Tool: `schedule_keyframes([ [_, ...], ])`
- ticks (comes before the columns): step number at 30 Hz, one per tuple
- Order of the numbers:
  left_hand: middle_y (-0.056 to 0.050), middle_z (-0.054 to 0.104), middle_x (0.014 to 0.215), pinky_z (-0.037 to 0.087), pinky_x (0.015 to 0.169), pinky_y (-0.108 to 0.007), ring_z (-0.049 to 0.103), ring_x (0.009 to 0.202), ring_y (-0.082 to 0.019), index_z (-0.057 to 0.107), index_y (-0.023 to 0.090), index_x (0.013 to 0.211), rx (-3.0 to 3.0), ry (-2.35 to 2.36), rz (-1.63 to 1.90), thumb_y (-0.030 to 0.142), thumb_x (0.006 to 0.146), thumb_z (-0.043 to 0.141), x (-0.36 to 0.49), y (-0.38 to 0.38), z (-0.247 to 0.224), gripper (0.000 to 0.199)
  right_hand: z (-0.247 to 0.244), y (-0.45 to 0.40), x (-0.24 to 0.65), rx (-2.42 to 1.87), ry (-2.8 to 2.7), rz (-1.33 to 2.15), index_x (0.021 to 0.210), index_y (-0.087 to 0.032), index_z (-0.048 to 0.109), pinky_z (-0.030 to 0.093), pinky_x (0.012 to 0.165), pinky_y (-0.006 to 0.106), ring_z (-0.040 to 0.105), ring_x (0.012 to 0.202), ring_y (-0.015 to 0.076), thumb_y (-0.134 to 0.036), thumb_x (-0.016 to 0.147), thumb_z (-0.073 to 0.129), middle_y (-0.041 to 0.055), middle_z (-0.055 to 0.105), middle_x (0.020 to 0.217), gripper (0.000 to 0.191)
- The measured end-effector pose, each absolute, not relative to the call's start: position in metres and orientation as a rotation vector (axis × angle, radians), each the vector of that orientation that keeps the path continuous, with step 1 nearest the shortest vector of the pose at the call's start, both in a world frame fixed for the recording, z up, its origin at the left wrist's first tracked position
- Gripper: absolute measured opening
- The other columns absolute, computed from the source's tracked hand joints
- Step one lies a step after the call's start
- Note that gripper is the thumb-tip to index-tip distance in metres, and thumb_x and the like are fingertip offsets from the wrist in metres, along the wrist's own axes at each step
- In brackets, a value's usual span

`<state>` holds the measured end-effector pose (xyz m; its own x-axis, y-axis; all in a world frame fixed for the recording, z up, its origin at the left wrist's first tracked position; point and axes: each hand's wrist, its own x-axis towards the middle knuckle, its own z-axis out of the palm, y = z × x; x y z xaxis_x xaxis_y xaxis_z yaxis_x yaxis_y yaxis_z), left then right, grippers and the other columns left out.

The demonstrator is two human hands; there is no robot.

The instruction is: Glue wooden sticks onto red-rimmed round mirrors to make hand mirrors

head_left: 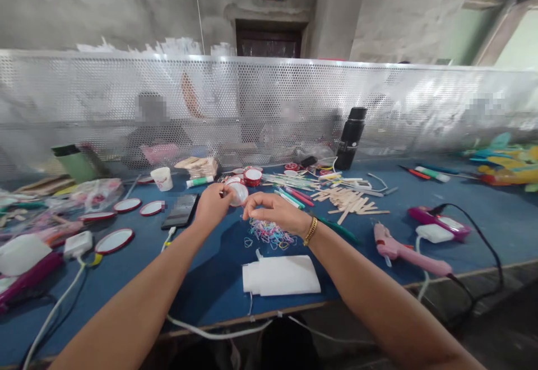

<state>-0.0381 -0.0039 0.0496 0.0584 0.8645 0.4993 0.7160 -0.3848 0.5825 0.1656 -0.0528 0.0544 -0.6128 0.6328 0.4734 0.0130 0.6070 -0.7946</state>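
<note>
My left hand is closed in a pinch, its fingertips at the edge of a clear round disc. To the right, my right hand has its fingers curled towards the thumb; whatever lies between the tips is too small to make out. Below that hand spreads a pile of small coloured rubber bands. Nearer to me lies a folded white cloth-like piece with thin cords at its left end. Behind the disc are stacked red-rimmed round lids.
A black phone and white-faced red-rimmed discs lie left. Wooden sticks, markers and a black bottle stand or lie behind. At right are a pink glue gun and cables. A perforated metal screen borders the blue table.
</note>
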Motion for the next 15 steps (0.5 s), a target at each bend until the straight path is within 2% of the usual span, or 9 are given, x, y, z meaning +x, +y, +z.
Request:
schedule_keyframes([
  [3, -0.002, 0.065, 0.071, 0.039, 0.059, -0.026, 0.056, 0.065, -0.016, 0.065, 0.017, 0.069, 2.202, 1.555, 1.187, 0.029, 0.074, 0.055, -0.035, -0.007, 0.048, 0.016, 0.051, -0.051, 0.165, -0.391, -2.058, 1.124, 0.093, -0.018, 0.068, 0.047, 0.086, 0.033, 0.061, 0.089, 0.0148, -0.037, 0.089, 0.059, 0.0035, 0.067, 0.089, 0.022],
  [6, -0.001, 0.062, 0.063, 0.039, 0.055, -0.024, 0.053, 0.059, -0.014, 0.064, 0.017, 0.067, 2.207, 1.401, 1.137, 0.028, 0.073, 0.055, -0.027, -0.013, 0.046, 0.015, 0.044, -0.045, 0.162, -0.396, -2.003, 1.186, 0.108, -0.021, 0.069, 0.051, 0.067, 0.027, 0.062, 0.067, 0.0099, -0.037, 0.091, 0.056, -0.0004, 0.064, 0.079, 0.027],
  [8, 0.0, 0.062, 0.065, 0.041, 0.053, -0.023, 0.053, 0.057, -0.013, 0.064, 0.016, 0.071, 2.114, 1.272, 1.109, 0.028, 0.073, 0.056, -0.022, -0.018, 0.045, 0.014, 0.04, -0.04, 0.161, -0.473, -1.91, 1.134, 0.111, -0.025, 0.069, 0.049, 0.055, 0.024, 0.059, 0.056, 0.0069, -0.036, 0.09, 0.057, -0.0006, 0.065, 0.083, 0.027],
  [10, -0.002, 0.064, 0.072, 0.045, 0.054, -0.023, 0.055, 0.061, -0.013, 0.065, 0.016, 0.079, 1.99, 1.171, 1.082, 0.031, 0.073, 0.058, -0.018, -0.021, 0.045, 0.018, 0.04, -0.035, 0.163, -0.538, -1.811, 1.045, 0.116, -0.027, 0.067, 0.047, 0.05, 0.022, 0.059, 0.053, 0.0055, -0.034, 0.087, 0.062, 0.001, 0.067, 0.096, 0.031],
  [12, -0.002, 0.064, 0.077, 0.047, 0.055, -0.023, 0.056, 0.064, -0.013, 0.066, 0.017, 0.085, 1.893, 1.136, 1.074, 0.032, 0.073, 0.06, -0.016, -0.02, 0.044, 0.02, 0.043, -0.031, 0.169, -0.573, -1.74, 0.919, 0.124, -0.029, 0.062, 0.049, 0.052, 0.024, 0.059, 0.056, 0.0061, -0.034, 0.082, 0.068, 0.0027, 0.067, 0.107, 0.042],
  [15, -0.001, 0.061, 0.075, 0.046, 0.053, -0.022, 0.054, 0.062, -0.011, 0.062, 0.017, 0.08, 1.812, 1.16, 1.137, 0.023, 0.071, 0.059, -0.018, -0.015, 0.042, 0.011, 0.049, -0.027, 0.179, -0.582, -1.728, 0.641, 0.126, -0.029, 0.059, 0.056, 0.075, 0.033, 0.066, 0.076, 0.012, -0.039, 0.074, 0.077, 0.0057, 0.063, 0.118, 0.056],
])
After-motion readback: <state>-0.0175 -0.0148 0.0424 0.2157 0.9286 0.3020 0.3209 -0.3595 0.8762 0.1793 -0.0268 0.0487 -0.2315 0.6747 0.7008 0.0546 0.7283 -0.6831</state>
